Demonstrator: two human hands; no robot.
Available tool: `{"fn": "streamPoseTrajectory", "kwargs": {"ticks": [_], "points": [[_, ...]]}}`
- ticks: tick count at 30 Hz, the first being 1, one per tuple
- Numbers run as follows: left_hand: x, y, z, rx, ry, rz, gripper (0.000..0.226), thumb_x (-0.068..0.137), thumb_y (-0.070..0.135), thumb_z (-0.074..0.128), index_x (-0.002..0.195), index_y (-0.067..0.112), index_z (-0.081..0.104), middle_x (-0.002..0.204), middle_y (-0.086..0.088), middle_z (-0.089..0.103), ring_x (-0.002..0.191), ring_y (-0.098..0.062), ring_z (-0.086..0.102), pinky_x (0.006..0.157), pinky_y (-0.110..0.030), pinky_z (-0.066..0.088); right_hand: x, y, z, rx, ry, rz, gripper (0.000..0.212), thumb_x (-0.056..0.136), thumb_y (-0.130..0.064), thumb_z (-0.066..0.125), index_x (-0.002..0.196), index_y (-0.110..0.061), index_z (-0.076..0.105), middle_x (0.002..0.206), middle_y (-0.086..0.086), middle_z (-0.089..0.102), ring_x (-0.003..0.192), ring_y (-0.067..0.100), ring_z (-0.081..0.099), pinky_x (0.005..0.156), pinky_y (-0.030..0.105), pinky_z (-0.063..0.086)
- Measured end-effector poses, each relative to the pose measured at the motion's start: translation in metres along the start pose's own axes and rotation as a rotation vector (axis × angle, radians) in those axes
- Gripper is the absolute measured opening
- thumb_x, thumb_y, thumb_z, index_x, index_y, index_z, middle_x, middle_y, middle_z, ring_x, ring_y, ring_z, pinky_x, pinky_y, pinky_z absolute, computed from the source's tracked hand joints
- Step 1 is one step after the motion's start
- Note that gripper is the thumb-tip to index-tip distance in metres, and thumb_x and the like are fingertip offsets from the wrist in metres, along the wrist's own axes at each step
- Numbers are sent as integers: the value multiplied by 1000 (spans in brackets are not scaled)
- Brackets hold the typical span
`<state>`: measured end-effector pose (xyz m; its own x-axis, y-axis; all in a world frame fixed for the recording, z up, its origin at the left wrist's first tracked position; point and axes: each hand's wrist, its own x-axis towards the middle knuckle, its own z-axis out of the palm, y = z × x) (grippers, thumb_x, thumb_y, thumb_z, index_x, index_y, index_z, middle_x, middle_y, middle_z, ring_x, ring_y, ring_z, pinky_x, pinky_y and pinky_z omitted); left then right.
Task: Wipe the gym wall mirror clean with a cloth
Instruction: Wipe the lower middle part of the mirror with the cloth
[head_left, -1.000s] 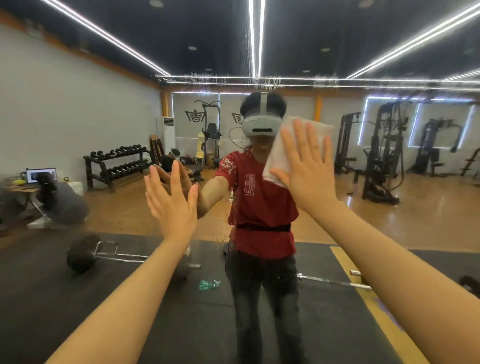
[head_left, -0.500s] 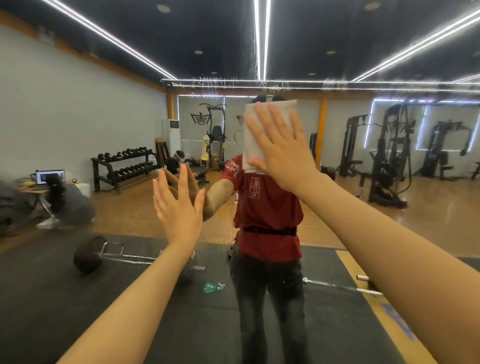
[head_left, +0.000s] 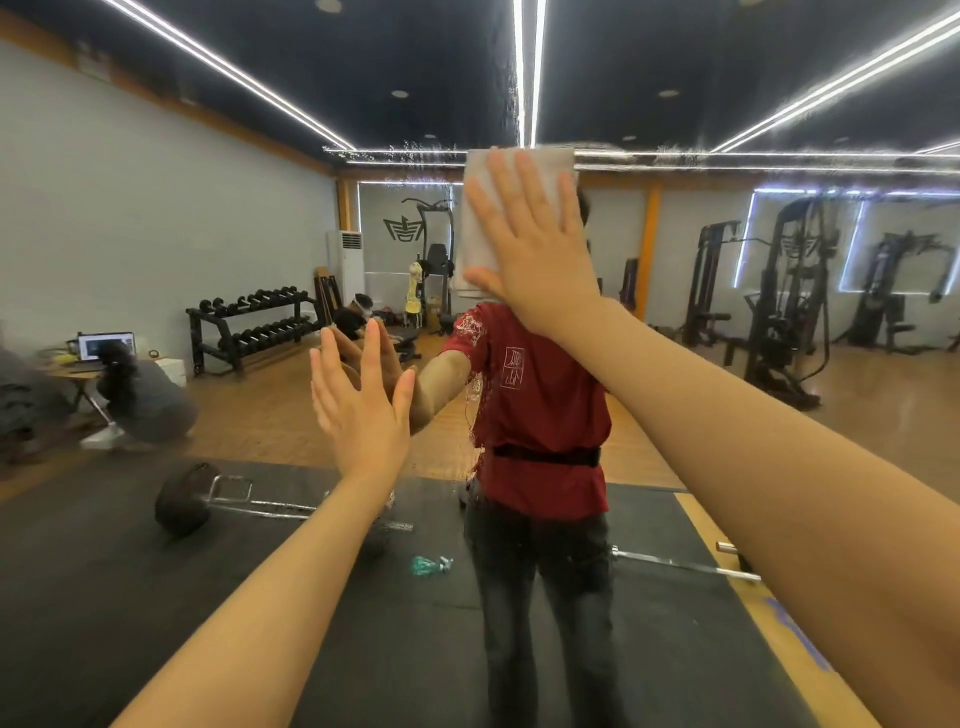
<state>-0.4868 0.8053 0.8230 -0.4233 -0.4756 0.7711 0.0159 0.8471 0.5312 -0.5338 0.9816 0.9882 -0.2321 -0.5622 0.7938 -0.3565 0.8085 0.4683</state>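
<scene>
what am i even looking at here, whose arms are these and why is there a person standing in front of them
This is one picture from a camera worn on a person's head, looking forward at a gym wall mirror. The two arms belong to the wearer. The figure in the red shirt is the wearer's own reflection. The right hand presses a pale cloth flat against the glass with straight fingers, high up near some streaks and droplets. The left hand rests open on the mirror, meeting its mirrored palm, and holds nothing. Everything else is reflected gym: a dumbbell rack, a barbell on black mats, and weight machines.
</scene>
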Motion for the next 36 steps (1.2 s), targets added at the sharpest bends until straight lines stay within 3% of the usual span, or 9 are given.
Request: {"fn": "streamPoseTrajectory", "kwargs": {"ticks": [7,10,14,16,22,26,32,36], "points": [[0,-3,0,26,14,27,67,96,51,42,156,39,16,166,-11,1,152,-34,0,118,-57,11,-47,56,10,14,68,77,83,95,-61,37,159,-16,11,165,16,7,151,37,4,117,54,-6],[-1,-2,4,32,24,29,67,96,51,42,156,38,16,166,-12,2,152,-35,1,117,-59,12,-52,36,13,22,35,103,84,95,-58,41,159,-15,8,165,17,3,151,38,1,117,56,-6],[-1,-5,4,27,25,32,67,97,51,41,156,39,14,166,-12,-1,152,-35,-1,117,-58,10,-59,-30,34,-26,-27,-85,88,94,-59,46,159,-15,6,165,15,1,152,35,-1,119,57,-3],[-1,-7,3,31,34,61,66,96,54,37,156,38,15,165,-13,1,151,-36,1,117,-58,11,-66,-46,41,-42,-2,-78,87,93,-59,46,159,-16,10,165,14,5,152,34,3,121,58,4],[1,-9,7,48,59,67,65,97,56,35,156,37,16,165,-15,4,151,-38,4,117,-60,14,-124,-1,47,6,53,15,85,92,-54,48,158,-15,11,165,15,8,152,35,5,120,57,3],[1,-9,10,39,75,72,64,98,55,36,156,38,15,165,-15,5,151,-38,4,117,-61,14,-132,-9,52,24,42,137,83,92,-52,46,158,-14,13,164,17,9,151,37,5,120,60,2],[1,-13,10,38,75,86,64,97,59,32,155,41,13,165,-14,4,151,-38,4,115,-62,13,-114,-70,63,-20,5,-24,86,91,-55,41,158,-15,7,165,16,8,151,35,3,120,60,9],[3,-14,9,58,68,85,64,97,59,33,156,40,14,165,-14,4,151,-37,5,115,-61,14,-134,-50,66,-24,19,-45,85,92,-55,43,159,-15,8,165,14,9,152,33,5,120,56,5]]}}
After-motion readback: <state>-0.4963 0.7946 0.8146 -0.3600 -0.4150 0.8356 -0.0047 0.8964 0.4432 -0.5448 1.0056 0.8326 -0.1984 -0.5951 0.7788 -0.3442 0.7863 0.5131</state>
